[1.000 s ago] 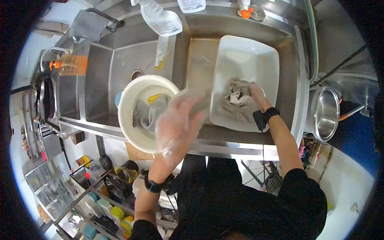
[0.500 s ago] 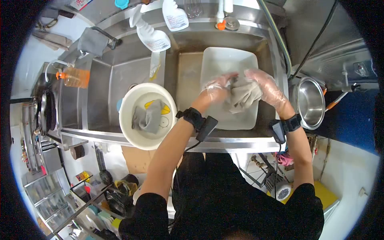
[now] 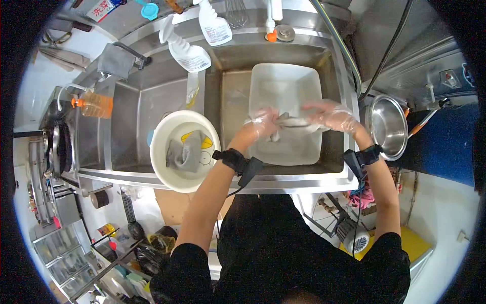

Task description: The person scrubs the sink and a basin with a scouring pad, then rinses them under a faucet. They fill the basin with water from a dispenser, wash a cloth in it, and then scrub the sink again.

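A grey cloth [image 3: 296, 123] is stretched sideways between my hands, above a white rectangular tub [image 3: 286, 152] in the right sink basin. My left hand [image 3: 264, 121], in a clear plastic glove, is closed on the cloth's left end. At the cloth's right end is my right hand [image 3: 331, 116], gloved too and blurred by motion, with the cloth under its fingers. To the left, a round white bucket [image 3: 158, 147] holds another grey cloth [image 3: 187, 154], with a yellow printed figure showing beside it.
Two white spray bottles [image 3: 190, 55] [image 3: 215, 28] stand behind the sink divider. An orange pump bottle [image 3: 97, 104] is at the far left. A steel bowl [image 3: 389, 127] sits right of the sink. A hose [image 3: 341, 45] runs down the back right.
The bunched grey cloth is now drawn out into a narrow strip between my hands. My left hand has moved slightly left and the view has shifted a little.
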`<state>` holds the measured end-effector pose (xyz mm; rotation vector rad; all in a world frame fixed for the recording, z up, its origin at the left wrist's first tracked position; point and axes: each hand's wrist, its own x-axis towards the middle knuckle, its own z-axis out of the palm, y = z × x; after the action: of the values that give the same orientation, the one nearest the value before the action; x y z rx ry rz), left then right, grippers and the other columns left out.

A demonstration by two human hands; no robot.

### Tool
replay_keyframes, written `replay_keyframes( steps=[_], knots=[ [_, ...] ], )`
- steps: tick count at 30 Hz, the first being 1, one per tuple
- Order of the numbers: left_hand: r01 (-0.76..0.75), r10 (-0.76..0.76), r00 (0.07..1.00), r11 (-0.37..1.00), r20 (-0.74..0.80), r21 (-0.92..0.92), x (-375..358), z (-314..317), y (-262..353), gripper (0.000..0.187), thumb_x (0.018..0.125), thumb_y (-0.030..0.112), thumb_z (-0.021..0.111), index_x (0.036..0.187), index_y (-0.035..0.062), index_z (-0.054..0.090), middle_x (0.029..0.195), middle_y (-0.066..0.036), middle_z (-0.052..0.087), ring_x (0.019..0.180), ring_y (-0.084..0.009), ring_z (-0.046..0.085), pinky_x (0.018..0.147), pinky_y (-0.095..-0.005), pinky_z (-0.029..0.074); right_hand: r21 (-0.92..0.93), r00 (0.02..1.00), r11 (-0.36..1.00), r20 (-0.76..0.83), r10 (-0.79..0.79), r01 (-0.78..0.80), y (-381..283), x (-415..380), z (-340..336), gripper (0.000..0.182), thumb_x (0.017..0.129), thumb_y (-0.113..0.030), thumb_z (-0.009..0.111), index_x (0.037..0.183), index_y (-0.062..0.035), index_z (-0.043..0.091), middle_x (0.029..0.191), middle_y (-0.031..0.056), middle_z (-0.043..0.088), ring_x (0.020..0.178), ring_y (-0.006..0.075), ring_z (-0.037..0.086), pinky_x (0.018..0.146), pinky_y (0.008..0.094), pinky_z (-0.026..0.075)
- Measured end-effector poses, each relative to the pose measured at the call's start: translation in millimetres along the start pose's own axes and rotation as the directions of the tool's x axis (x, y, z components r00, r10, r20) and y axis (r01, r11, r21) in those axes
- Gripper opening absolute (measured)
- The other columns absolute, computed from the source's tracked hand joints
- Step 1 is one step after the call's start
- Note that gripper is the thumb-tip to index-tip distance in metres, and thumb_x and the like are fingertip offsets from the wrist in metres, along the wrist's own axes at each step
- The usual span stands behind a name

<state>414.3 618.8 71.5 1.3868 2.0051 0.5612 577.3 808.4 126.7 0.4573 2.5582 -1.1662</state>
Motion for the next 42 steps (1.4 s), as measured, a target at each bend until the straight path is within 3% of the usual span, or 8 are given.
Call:
replay_keyframes(
  steps=[7,11,13,14,16,25,34,42],
  knots=[
    [0.177,-0.177,0.967,0.984,-0.184,-0.017,2.5,20.8,-26.0,0.017,0.078,0.024,0.058,0.074,0.009,0.051,0.073,-0.014,0.056,0.07,-0.0278,0.057,0.061,-0.0397,0.044,-0.243,0.956,0.967,0.26,0.134,-0.069,50.6,20.0,57.3,0.027,0.078,-0.031,0.056,0.089,-0.0075,0.063,0.082,0.0155,0.062,0.074,0.0306,0.057,0.069,0.0365,0.044],
    [0.26,-0.265,0.964,0.955,0.014,0.143,4.2,37.4,-18.5,0.016,0.081,0.022,0.048,0.085,0.0095,0.057,0.091,-0.01,0.059,0.087,-0.0262,0.057,0.07,-0.0367,0.048,-0.328,0.979,0.943,0.202,0.005,0.062,72.9,24.5,70.6,0.026,0.079,-0.028,0.054,0.088,-0.0055,0.062,0.083,0.015,0.062,0.075,0.0302,0.057,0.07,0.0369,0.044],
    [-0.069,0.299,0.95,0.467,-0.085,0.881,6.2,103.1,-54.2,0.024,0.082,0.027,0.052,0.095,0.0074,0.058,0.1,-0.011,0.06,0.095,-0.029,0.057,0.077,-0.0384,0.048,-0.28,0.984,0.953,0.164,-0.075,0.119,69.6,17.0,68.4,0.024,0.079,-0.027,0.054,0.087,-0.0052,0.062,0.083,0.0144,0.062,0.076,0.0298,0.057,0.071,0.0371,0.044],
    [-0.07,0.3,0.95,0.471,-0.085,0.879,0.4,97.1,-35.8,0.024,0.082,0.027,0.052,0.095,0.0074,0.058,0.1,-0.011,0.06,0.095,-0.029,0.057,0.077,-0.0384,0.048,-0.228,0.974,0.952,0.149,-0.172,0.204,60.2,10.9,61.7,0.023,0.08,-0.025,0.054,0.087,-0.0051,0.062,0.083,0.0142,0.062,0.076,0.03,0.057,0.071,0.0373,0.044],
    [-0.004,0.006,0.985,1.0,-0.17,0.014,-9.7,65.9,15.0,0.035,0.078,0.035,0.06,0.1,0.0072,0.059,0.102,-0.013,0.061,0.098,-0.0308,0.057,0.081,-0.0392,0.047,-0.183,0.956,0.942,0.129,-0.262,0.282,33.2,-0.7,44.4,0.021,0.081,-0.024,0.054,0.087,-0.005,0.062,0.083,0.014,0.063,0.076,0.0302,0.058,0.071,0.0375,0.044],
    [0.048,-0.11,0.985,0.913,-0.132,-0.404,-14.7,68.3,28.6,0.035,0.071,0.032,0.066,0.098,0.0113,0.057,0.087,-0.016,0.062,0.085,-0.0324,0.061,0.073,-0.0408,0.048,-0.011,0.999,1.0,0.019,-0.028,0.029,-1.5,-23.6,15.7,0.039,0.088,-0.041,0.051,0.097,-0.0048,0.06,0.094,0.0149,0.062,0.087,0.0311,0.058,0.077,0.0361,0.045],
    [0.134,-0.176,0.942,0.978,-0.284,-0.161,-39.7,45.6,31.6,0.029,0.069,0.022,0.062,0.094,0.0102,0.052,0.078,-0.017,0.058,0.079,-0.0377,0.058,0.07,-0.0439,0.046,0.061,0.941,0.993,0.33,0.075,-0.1,9.5,-16.2,51.1,0.035,0.088,-0.041,0.052,0.105,-0.0108,0.057,0.097,0.0057,0.062,0.088,0.0211,0.057,0.08,0.0308,0.044],
    [0.108,-0.134,0.985,0.97,-0.109,-0.217,-66.5,42.1,41.0,0.044,0.07,0.031,0.064,0.102,0.0049,0.049,0.097,-0.019,0.058,0.088,-0.0349,0.058,0.076,-0.0424,0.046,0.133,0.992,0.988,-0.111,-0.06,0.075,-29.0,-17.7,60.5,0.022,0.091,-0.025,0.048,0.088,-0.0033,0.05,0.075,0.0091,0.051,0.072,0.0199,0.05,0.068,0.0319,0.042]
  ],
)
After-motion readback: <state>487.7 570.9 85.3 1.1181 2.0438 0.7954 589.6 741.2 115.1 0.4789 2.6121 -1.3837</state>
